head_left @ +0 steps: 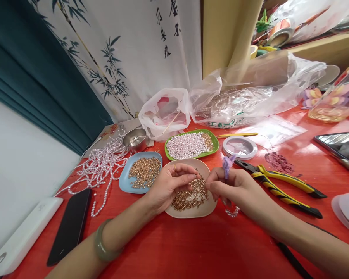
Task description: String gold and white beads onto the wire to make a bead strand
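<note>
My left hand (173,184) is over the beige plate (170,212), thumb and index finger pinched together. Whatever lies between those fingertips is too small to make out. Just to the right, my right hand (234,185) is closed in a pinch near the plate's right rim. A short strand of pearly beads (232,212) hangs beneath it, partly hidden by the fingers. A purple fuzzy piece (228,166) sits around one right finger. Small gold beads (189,199) lie on the beige plate under both hands.
Behind stand a blue plate (125,182) of gold beads, a green tray (216,145) of pearly beads and a metal bowl (134,140). Pearl strands (104,164) and a black phone (69,226) lie left; pliers (287,186) and a spool (240,147) right. Plastic bags (244,100) fill the back.
</note>
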Action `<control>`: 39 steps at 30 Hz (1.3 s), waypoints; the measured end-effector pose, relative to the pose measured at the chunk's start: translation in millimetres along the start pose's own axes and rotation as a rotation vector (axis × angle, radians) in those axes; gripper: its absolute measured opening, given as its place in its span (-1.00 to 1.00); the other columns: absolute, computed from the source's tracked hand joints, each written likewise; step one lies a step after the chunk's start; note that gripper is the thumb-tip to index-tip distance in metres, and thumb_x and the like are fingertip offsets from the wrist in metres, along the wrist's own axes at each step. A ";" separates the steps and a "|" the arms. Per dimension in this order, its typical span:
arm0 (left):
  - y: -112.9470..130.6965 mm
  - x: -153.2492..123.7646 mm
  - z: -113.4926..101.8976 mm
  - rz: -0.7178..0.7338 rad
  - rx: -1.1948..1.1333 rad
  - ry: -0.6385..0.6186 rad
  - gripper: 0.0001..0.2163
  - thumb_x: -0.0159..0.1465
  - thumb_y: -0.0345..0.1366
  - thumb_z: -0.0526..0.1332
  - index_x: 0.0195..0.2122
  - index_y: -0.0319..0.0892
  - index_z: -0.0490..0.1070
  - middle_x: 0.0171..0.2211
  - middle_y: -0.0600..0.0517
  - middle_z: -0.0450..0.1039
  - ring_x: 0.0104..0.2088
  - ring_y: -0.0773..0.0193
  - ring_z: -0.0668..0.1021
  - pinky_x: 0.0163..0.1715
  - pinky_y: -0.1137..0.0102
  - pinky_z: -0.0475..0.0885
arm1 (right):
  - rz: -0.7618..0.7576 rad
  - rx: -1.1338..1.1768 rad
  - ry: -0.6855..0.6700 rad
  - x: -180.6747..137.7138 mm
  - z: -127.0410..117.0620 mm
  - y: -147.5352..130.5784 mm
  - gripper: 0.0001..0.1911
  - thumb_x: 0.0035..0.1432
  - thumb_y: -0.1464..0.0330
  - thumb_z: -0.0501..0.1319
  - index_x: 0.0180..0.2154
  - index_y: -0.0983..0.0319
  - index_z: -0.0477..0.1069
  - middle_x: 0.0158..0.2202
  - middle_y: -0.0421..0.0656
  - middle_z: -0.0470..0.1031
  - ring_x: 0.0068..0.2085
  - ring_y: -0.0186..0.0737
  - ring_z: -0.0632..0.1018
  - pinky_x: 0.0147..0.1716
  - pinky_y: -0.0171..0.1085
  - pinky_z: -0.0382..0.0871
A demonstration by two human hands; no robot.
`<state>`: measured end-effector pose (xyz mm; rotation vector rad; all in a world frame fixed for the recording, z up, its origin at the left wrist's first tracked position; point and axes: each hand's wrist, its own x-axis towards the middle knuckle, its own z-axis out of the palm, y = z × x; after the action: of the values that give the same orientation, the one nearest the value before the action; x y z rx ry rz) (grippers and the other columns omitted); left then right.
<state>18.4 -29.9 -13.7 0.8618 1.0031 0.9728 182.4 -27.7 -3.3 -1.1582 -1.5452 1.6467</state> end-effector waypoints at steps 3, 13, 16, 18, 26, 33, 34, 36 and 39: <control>0.1 -0.7 0.0 -0.004 0.005 0.001 -0.95 -0.03 -0.43 0.28 -0.49 -0.23 0.45 -0.44 0.07 0.43 -0.46 0.47 0.42 -0.52 0.58 0.33 | 0.009 0.023 -0.004 0.1 -0.4 -0.1 -0.87 -0.11 0.42 0.08 -0.65 0.25 0.26 -0.71 -0.30 0.23 -0.70 -0.48 0.21 -0.75 -0.43 0.05; 0.9 -0.2 0.7 -0.015 0.010 0.000 -0.94 -0.03 -0.42 0.29 -0.49 -0.23 0.48 -0.45 0.06 0.43 -0.47 0.47 0.43 -0.52 0.58 0.34 | 0.045 0.024 -0.012 1.1 1.3 2.3 -0.91 -0.17 0.40 0.06 -0.64 0.24 0.25 -0.74 -0.32 0.16 -0.70 -0.47 0.16 -0.75 -0.43 0.00; -0.3 0.7 0.1 -0.023 -0.013 0.026 -0.94 -0.06 -0.43 0.31 -0.51 -0.23 0.49 -0.47 0.06 0.45 -0.49 0.48 0.43 -0.53 0.58 0.34 | 0.031 0.020 -0.012 1.1 1.3 3.3 -0.91 -0.17 0.41 0.06 -0.64 0.24 0.26 -0.73 -0.31 0.17 -0.69 -0.46 0.18 -0.74 -0.43 0.01; -0.8 0.7 -0.1 -0.031 -0.022 0.048 -0.93 -0.09 -0.43 0.32 -0.53 -0.23 0.49 -0.48 0.06 0.46 -0.51 0.48 0.43 -0.54 0.58 0.33 | 0.025 0.012 -0.001 0.8 1.3 2.7 -0.90 -0.16 0.41 0.06 -0.64 0.24 0.26 -0.72 -0.30 0.19 -0.68 -0.46 0.18 -0.74 -0.42 0.01; -1.8 0.2 1.1 0.108 0.106 0.107 -0.94 -0.11 -0.41 0.32 -0.55 -0.19 0.50 -0.50 0.06 0.47 -0.51 0.44 0.42 -0.50 0.52 0.33 | -0.004 -0.031 0.005 -0.4 2.0 0.7 -0.86 -0.10 0.41 0.07 -0.64 0.24 0.25 -0.70 -0.30 0.22 -0.68 -0.46 0.18 -0.74 -0.42 0.01; -4.3 -0.1 -2.2 0.257 0.280 0.109 -0.95 -0.06 -0.39 0.30 -0.52 -0.16 0.48 -0.47 0.07 0.46 -0.49 0.41 0.42 -0.48 0.49 0.33 | -0.101 -0.083 0.029 0.1 3.0 8.6 -0.86 -0.03 0.42 0.10 -0.59 0.25 0.30 -0.65 -0.26 0.28 -0.58 -0.38 0.30 -0.61 -0.38 0.15; -3.8 -0.4 -2.3 0.260 0.289 0.106 -0.94 -0.05 -0.38 0.30 -0.51 -0.15 0.47 -0.47 0.07 0.46 -0.49 0.41 0.42 -0.48 0.49 0.33 | -0.104 -0.084 0.021 0.5 2.9 10.0 -0.86 -0.01 0.40 0.10 -0.57 0.26 0.31 -0.63 -0.25 0.29 -0.57 -0.38 0.31 -0.61 -0.38 0.16; -2.5 -0.7 -2.4 0.263 0.298 0.100 -0.94 -0.05 -0.38 0.30 -0.51 -0.16 0.46 -0.47 0.07 0.46 -0.50 0.41 0.42 -0.46 0.48 0.33 | -0.100 -0.081 0.007 1.4 2.5 12.3 -0.86 0.02 0.37 0.10 -0.52 0.26 0.34 -0.61 -0.23 0.31 -0.56 -0.36 0.33 -0.61 -0.37 0.18; -0.9 -0.6 -2.3 0.274 0.312 0.103 -0.94 -0.04 -0.37 0.30 -0.50 -0.17 0.45 -0.47 0.05 0.46 -0.49 0.39 0.43 -0.44 0.44 0.34 | -0.103 -0.083 -0.003 2.3 1.6 14.9 -0.85 0.05 0.33 0.10 -0.48 0.26 0.35 -0.59 -0.22 0.32 -0.53 -0.34 0.36 -0.60 -0.37 0.20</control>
<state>16.3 -30.5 -15.0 1.2427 1.1645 1.1171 182.0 -28.6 -18.4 -1.0997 -1.6604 1.5309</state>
